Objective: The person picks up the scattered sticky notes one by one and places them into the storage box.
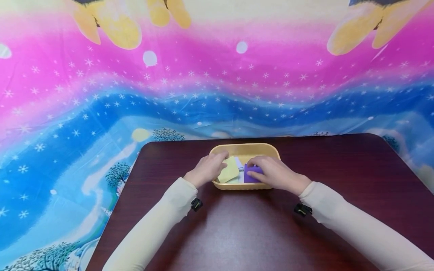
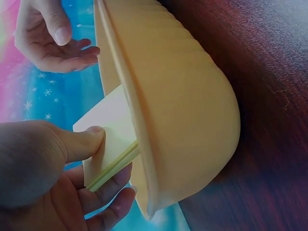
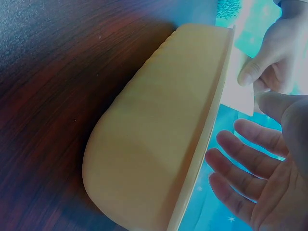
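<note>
My left hand (image 1: pixel 207 168) pinches a small, thick, pale yellow paper pad (image 1: pixel 229 171) between thumb and fingers. In the left wrist view the pad (image 2: pixel 111 126) is tilted, partly hidden behind the rim of a yellow plastic basket (image 2: pixel 173 96). Over the basket's right half is my right hand (image 1: pixel 276 173), its fingers apart and gently bent. The right wrist view shows nothing between the fingers of that hand (image 3: pixel 260 187). Below it in the basket stands a flat purple thing (image 1: pixel 251 178), partly covered by the hand. White paper-like pieces (image 1: pixel 239 164) lie between pad and purple thing.
The basket stands near the far edge of a dark reddish-brown table (image 1: pixel 244 233). Behind the table hangs a pink and blue cloth (image 1: pixel 217 82) with snowflakes. Small black devices sit at both wrists, the right one (image 1: pixel 303 209) close to the sleeve.
</note>
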Available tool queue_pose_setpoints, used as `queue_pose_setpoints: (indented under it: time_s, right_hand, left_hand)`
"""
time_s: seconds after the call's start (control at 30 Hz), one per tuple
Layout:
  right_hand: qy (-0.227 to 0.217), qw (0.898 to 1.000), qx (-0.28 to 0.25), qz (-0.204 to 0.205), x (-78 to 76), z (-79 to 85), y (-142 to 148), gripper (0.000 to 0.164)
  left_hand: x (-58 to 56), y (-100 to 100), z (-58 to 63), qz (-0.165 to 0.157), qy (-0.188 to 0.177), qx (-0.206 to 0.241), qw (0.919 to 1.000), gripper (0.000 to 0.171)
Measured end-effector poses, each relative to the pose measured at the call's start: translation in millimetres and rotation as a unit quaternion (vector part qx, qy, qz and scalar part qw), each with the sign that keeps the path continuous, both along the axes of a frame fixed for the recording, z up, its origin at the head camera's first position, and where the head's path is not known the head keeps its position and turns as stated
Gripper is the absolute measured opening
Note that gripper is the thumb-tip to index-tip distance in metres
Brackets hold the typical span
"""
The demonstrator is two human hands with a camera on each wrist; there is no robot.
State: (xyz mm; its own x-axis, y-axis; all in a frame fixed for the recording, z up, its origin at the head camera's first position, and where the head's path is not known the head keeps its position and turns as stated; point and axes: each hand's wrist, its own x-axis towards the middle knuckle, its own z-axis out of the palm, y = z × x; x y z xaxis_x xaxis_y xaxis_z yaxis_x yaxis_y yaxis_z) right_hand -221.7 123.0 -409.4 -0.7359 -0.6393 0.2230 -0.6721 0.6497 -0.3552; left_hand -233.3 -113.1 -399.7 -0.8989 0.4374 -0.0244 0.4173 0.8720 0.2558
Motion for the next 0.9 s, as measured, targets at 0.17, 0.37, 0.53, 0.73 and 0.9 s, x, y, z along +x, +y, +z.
queue_pose_setpoints:
  time_s: [0.17,0.37,0.53,0.73,0.9]
  right_hand:
    - [0.004,1.000,0.003,0.001,0.2,-0.3,1.7,0.031]
    - [0.001,1.000,0.005,-0.002,0.6,0.5,2.8,0.033]
    - [-0.004,1.000,0.006,-0.006,0.3,-0.3,2.9,0.031]
    - [-0.011,1.000,0.011,-0.008,-2.5,-2.7,2.2,0.027]
    - [-0.023,1.000,0.009,-0.007,-6.1,-5.8,0.8,0.026]
  left_hand:
    - [0.0,0.8,-2.9,-0.011,-0.004,-0.005,0.9999,0.022]
    - [-1.2,1.0,-6.1,-0.014,-0.014,-0.008,0.9998,0.021]
    - [-2.4,2.4,-8.1,-0.016,-0.018,-0.016,0.9996,0.021]
    - [-3.6,4.6,-7.9,-0.017,-0.023,-0.023,0.9993,0.022]
    - [-4.6,5.8,-7.9,-0.020,-0.022,-0.031,0.9991,0.024]
